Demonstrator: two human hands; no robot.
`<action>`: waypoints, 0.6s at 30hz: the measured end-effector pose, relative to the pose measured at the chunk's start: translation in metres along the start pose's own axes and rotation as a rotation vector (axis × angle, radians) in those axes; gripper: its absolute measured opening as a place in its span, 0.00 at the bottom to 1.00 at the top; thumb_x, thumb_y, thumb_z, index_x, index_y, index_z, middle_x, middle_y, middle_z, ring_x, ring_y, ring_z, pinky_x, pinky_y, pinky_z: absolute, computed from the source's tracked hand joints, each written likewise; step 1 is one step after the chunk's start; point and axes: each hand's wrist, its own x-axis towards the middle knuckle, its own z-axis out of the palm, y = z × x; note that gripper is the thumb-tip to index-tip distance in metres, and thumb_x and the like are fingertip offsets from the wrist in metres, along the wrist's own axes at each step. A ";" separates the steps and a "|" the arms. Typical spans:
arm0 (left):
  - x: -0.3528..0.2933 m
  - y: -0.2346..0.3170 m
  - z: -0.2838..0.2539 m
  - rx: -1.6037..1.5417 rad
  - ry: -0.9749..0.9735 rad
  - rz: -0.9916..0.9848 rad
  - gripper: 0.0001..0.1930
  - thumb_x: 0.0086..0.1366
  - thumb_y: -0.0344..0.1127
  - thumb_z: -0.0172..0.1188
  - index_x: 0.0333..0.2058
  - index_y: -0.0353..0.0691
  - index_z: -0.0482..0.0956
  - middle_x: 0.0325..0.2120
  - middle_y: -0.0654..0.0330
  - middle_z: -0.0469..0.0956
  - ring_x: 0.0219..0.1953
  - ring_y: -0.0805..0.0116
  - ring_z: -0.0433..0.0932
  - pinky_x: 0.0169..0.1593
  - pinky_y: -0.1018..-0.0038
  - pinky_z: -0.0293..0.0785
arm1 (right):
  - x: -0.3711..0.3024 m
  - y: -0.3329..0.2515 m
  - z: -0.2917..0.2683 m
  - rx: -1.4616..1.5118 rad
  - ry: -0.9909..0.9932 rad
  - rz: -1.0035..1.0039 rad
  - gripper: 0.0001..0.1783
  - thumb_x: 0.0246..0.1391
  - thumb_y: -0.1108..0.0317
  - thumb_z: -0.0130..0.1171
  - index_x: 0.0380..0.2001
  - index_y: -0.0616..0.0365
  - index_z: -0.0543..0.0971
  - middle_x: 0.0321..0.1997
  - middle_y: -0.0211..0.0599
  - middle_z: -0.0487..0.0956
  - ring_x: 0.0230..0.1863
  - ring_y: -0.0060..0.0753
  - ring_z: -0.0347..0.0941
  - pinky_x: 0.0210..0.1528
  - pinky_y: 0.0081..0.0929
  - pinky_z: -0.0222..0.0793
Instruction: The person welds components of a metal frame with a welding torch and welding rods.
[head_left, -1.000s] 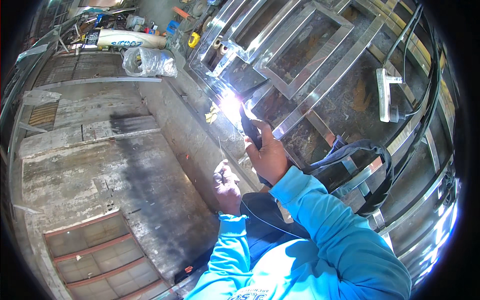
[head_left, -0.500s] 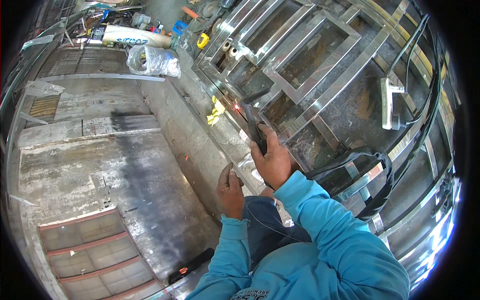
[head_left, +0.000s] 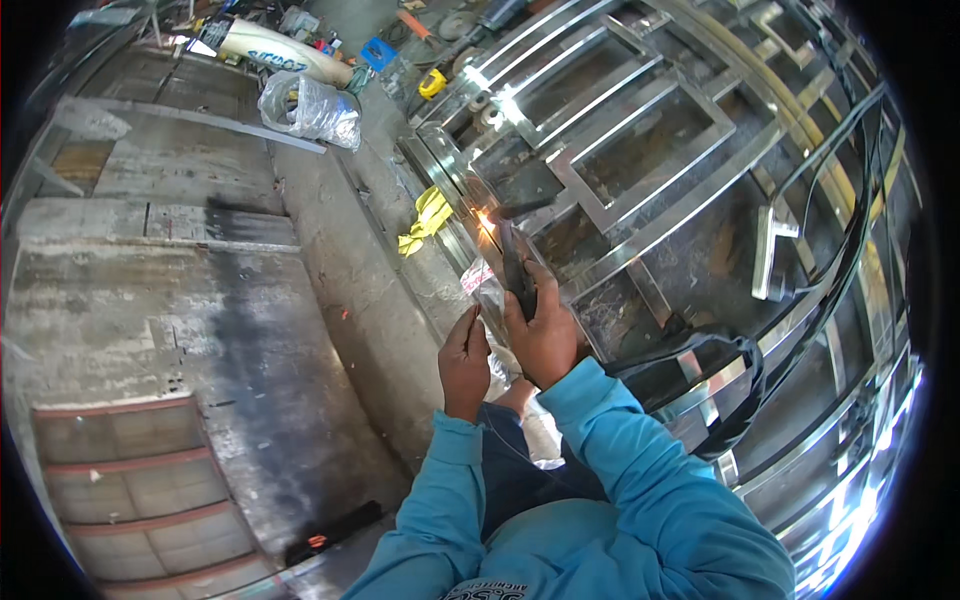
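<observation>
My right hand (head_left: 548,335) is wrapped around a black welding torch (head_left: 514,268). Its tip meets a bright orange-white glow (head_left: 486,220) on the edge of a shiny metal frame (head_left: 640,190). Closer to me and left of the torch, my left hand (head_left: 465,368) is closed in a pinch. A thin wire (head_left: 500,437) trails from it across my lap; the wire's far end is too fine to make out. Crumpled yellow cloth (head_left: 427,220) lies just left of the glow.
Black cable (head_left: 750,375) loops right of my right arm over metal tubes. A white angled tool (head_left: 768,250) lies farther right. Ahead are a clear plastic bag (head_left: 312,112), a yellow tape measure (head_left: 432,84) and a white cylinder (head_left: 285,52). A worn board (head_left: 150,330) spans the left.
The glow at the torch tip has grown brighter and more orange. My left hand has risen slightly, closer to the torch. The view has shifted a little.
</observation>
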 end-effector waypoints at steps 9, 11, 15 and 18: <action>0.060 -0.007 -0.005 0.106 -0.081 0.274 0.15 0.73 0.34 0.59 0.55 0.39 0.81 0.36 0.49 0.86 0.35 0.69 0.83 0.43 0.71 0.78 | -0.004 -0.008 -0.005 -0.060 0.026 0.030 0.29 0.60 0.68 0.65 0.62 0.57 0.68 0.45 0.60 0.83 0.44 0.57 0.84 0.44 0.43 0.79; 0.069 -0.011 -0.011 0.125 -0.116 0.267 0.14 0.72 0.33 0.59 0.54 0.39 0.82 0.36 0.49 0.86 0.35 0.68 0.84 0.43 0.72 0.78 | -0.003 -0.009 -0.005 -0.090 0.023 0.014 0.28 0.60 0.68 0.65 0.62 0.57 0.69 0.44 0.60 0.83 0.44 0.56 0.84 0.44 0.42 0.79; 0.078 -0.008 -0.013 0.107 -0.113 0.280 0.13 0.72 0.33 0.59 0.52 0.40 0.82 0.38 0.47 0.85 0.37 0.61 0.85 0.44 0.70 0.78 | -0.003 -0.008 -0.003 -0.112 0.014 -0.017 0.28 0.59 0.69 0.65 0.61 0.61 0.69 0.41 0.61 0.83 0.41 0.58 0.83 0.42 0.42 0.79; 0.084 -0.016 -0.010 0.066 -0.078 0.346 0.13 0.72 0.33 0.59 0.52 0.39 0.83 0.38 0.46 0.85 0.38 0.57 0.86 0.45 0.69 0.78 | -0.002 -0.006 -0.002 -0.103 0.012 -0.041 0.28 0.59 0.71 0.65 0.60 0.61 0.70 0.41 0.61 0.83 0.42 0.58 0.83 0.43 0.42 0.79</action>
